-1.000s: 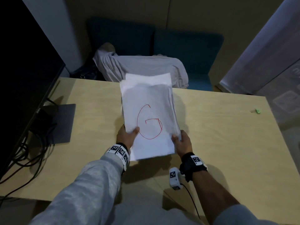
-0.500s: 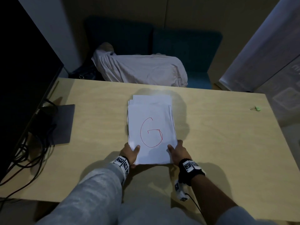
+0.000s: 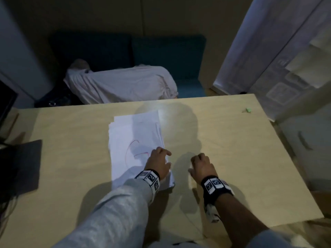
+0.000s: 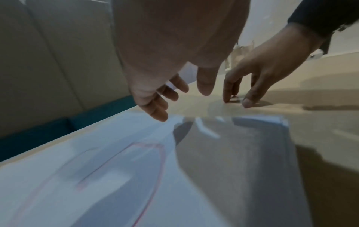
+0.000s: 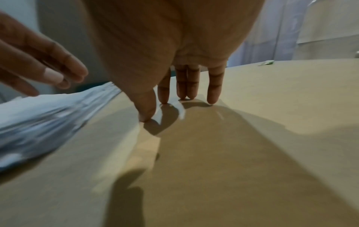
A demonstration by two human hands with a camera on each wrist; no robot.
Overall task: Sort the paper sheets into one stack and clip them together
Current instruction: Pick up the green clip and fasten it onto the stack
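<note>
now, paper stack (image 3: 136, 140): flat on the surface (image 3: 223, 149), red letter up
left hand (image 3: 158, 162): over its right edge, fingers loose, grip released
right hand (image 3: 202, 166): fingertips (image 5: 212, 98) touching bare surface, grasping nothing
green clip (image 3: 248, 110): far right, well apart

Colours as I see them from the head cam

White paper stack (image 3: 136, 138) with a red hand-drawn letter on top; pale wood table (image 3: 223, 149); small green clip (image 3: 248, 110) far right; teal sofa (image 3: 166, 54); black-and-white tag bands on both wrists.
</note>
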